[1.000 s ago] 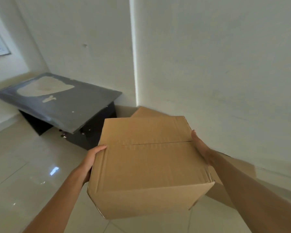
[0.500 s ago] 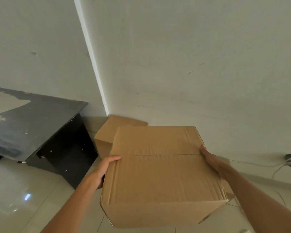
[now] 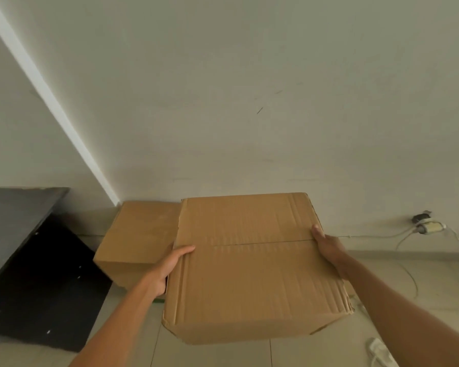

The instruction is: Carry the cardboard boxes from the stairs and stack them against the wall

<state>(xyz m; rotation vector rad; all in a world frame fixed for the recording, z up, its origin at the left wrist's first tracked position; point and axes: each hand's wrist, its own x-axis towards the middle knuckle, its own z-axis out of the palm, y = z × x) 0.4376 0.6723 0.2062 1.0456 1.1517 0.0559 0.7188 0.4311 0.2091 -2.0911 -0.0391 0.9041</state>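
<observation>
I carry a closed brown cardboard box in front of me, above the tiled floor and close to the white wall. My left hand holds its left side with the thumb lying over the top edge. My right hand holds the right side the same way. The fingers of both hands are hidden behind the box. A second cardboard box stands on the floor against the wall, in the corner just left of and behind the carried box.
A black low table stands at the left, close to the floor box. A wall socket with a plug and a loose cable lie at the right. A white slipper sits at the bottom right.
The view has swung right and nearer to the wall. The black table slid to the left edge, the floor box shows more fully, and the carried box stays held in both hands.
</observation>
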